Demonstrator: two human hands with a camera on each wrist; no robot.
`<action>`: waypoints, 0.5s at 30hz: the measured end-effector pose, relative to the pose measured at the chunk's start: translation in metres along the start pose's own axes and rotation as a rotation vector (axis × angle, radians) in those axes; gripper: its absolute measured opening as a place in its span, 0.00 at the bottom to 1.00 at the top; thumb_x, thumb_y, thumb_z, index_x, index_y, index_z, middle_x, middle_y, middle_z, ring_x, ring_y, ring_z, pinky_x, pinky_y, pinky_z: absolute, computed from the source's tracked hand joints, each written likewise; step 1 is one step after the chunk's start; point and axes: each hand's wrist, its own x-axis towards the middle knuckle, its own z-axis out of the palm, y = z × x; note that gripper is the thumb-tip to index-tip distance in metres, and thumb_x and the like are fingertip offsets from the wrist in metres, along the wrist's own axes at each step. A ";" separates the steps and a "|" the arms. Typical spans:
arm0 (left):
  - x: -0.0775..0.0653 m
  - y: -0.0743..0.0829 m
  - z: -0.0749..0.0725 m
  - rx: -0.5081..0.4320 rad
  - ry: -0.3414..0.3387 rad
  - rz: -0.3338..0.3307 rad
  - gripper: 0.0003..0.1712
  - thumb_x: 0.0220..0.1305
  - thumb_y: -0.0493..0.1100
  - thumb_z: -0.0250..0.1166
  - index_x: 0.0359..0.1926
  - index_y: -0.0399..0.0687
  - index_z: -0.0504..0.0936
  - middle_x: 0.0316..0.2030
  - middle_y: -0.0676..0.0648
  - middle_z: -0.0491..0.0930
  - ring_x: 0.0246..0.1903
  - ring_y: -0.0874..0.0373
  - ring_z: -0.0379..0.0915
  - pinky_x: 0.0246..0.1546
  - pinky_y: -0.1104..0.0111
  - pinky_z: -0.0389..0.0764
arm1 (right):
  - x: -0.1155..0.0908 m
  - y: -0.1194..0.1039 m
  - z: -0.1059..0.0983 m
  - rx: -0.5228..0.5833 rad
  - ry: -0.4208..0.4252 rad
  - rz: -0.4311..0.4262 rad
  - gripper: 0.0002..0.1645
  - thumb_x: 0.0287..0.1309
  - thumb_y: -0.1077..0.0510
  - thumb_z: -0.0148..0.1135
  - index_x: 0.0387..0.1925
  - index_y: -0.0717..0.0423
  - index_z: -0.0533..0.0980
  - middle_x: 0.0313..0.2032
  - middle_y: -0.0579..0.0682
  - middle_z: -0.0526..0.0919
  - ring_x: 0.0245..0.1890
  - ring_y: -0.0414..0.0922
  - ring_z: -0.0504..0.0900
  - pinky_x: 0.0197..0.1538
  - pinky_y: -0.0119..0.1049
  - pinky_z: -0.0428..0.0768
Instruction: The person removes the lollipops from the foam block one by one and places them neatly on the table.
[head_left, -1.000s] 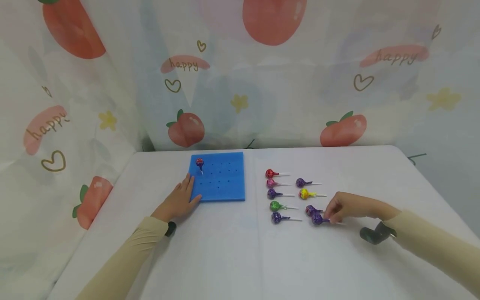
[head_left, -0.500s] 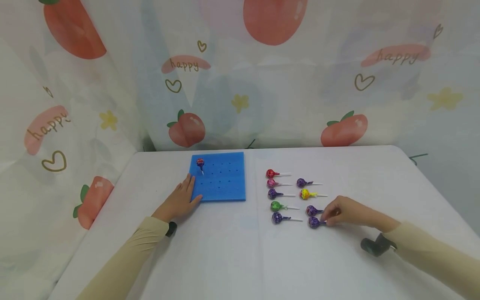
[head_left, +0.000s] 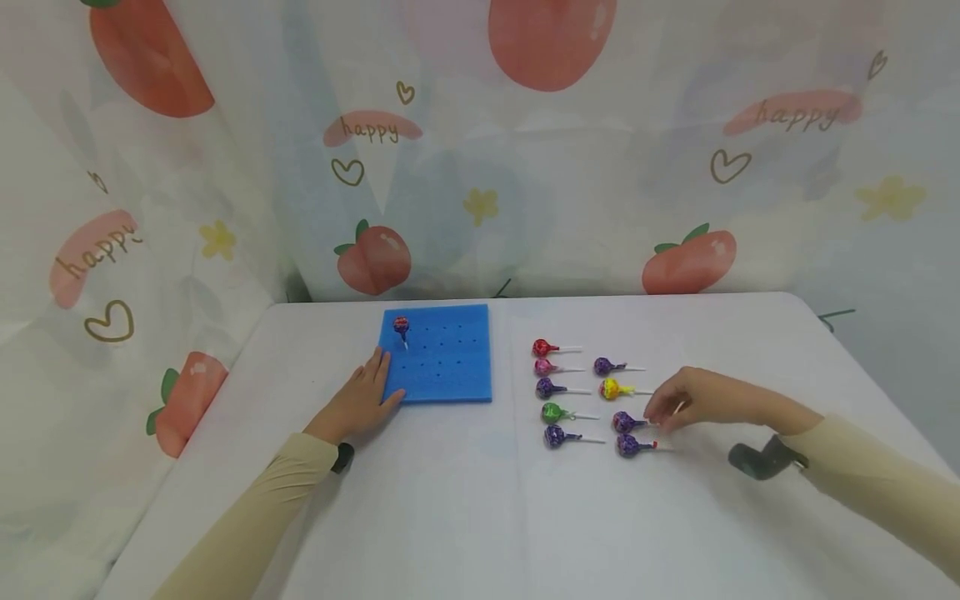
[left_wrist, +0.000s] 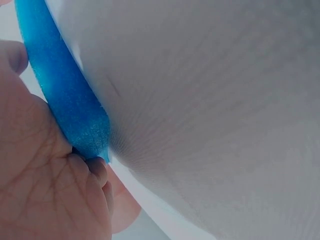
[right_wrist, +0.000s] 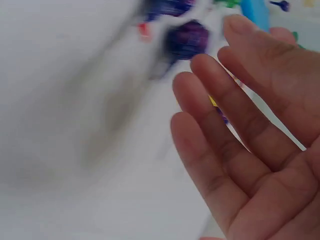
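Observation:
My left hand (head_left: 360, 402) rests at the near left corner of a blue foam board (head_left: 450, 386); in the left wrist view its fingers touch the board's edge (left_wrist: 75, 105). One lollipop (head_left: 401, 326) stands in the board among small holes. My right hand (head_left: 697, 398) hovers by the lollipops on the right with nothing in its fingers (right_wrist: 192, 142). Below it lies a purple lollipop (head_left: 628, 447), its stick towards me on the right. Just above that is another purple lollipop (head_left: 624, 422), its stick partly hidden by my fingers.
Two columns of lollipops lie on the white table (head_left: 420, 500). The left column runs from a red lollipop (head_left: 543, 347) through pink, purple and a green lollipop (head_left: 552, 412). A yellow lollipop (head_left: 611, 388) is in the right column. A printed curtain (head_left: 555, 192) hangs behind.
My right hand has let go of the nearest purple lollipop after shifting it slightly left, and has lifted up and away. The left hand and board have stayed in place.

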 end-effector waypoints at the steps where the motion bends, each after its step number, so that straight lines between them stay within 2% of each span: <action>1: 0.000 0.000 0.000 -0.001 0.000 0.000 0.44 0.71 0.55 0.47 0.71 0.28 0.41 0.72 0.30 0.38 0.72 0.38 0.40 0.71 0.48 0.47 | 0.001 -0.006 -0.007 0.000 -0.003 0.001 0.15 0.51 0.58 0.68 0.42 0.59 0.82 0.37 0.49 0.86 0.35 0.31 0.80 0.42 0.26 0.81; 4: 0.002 -0.001 0.002 0.000 0.002 0.002 0.44 0.71 0.56 0.47 0.71 0.28 0.41 0.72 0.30 0.38 0.72 0.38 0.40 0.71 0.48 0.47 | 0.006 -0.028 -0.029 -0.021 -0.002 -0.006 0.19 0.51 0.56 0.68 0.45 0.60 0.81 0.40 0.52 0.86 0.38 0.35 0.83 0.43 0.29 0.83; 8: 0.003 -0.004 0.004 0.008 0.004 0.006 0.44 0.71 0.56 0.47 0.71 0.29 0.41 0.72 0.30 0.38 0.72 0.38 0.40 0.71 0.49 0.47 | 0.021 -0.059 -0.054 -0.051 0.022 -0.023 0.21 0.51 0.54 0.68 0.47 0.57 0.80 0.43 0.51 0.85 0.43 0.41 0.84 0.45 0.31 0.83; 11: 0.003 -0.004 0.004 0.003 0.005 0.007 0.44 0.71 0.56 0.47 0.71 0.29 0.41 0.72 0.31 0.38 0.72 0.38 0.40 0.71 0.49 0.47 | 0.042 -0.080 -0.065 -0.075 0.025 -0.072 0.21 0.53 0.55 0.67 0.49 0.57 0.79 0.44 0.51 0.85 0.45 0.44 0.84 0.47 0.34 0.83; 15: 0.002 -0.004 0.003 -0.004 0.003 0.010 0.45 0.70 0.56 0.48 0.71 0.29 0.41 0.72 0.30 0.38 0.72 0.38 0.40 0.71 0.48 0.47 | 0.080 -0.100 -0.072 -0.091 0.013 -0.179 0.20 0.57 0.58 0.64 0.50 0.62 0.78 0.44 0.55 0.85 0.46 0.48 0.84 0.49 0.38 0.82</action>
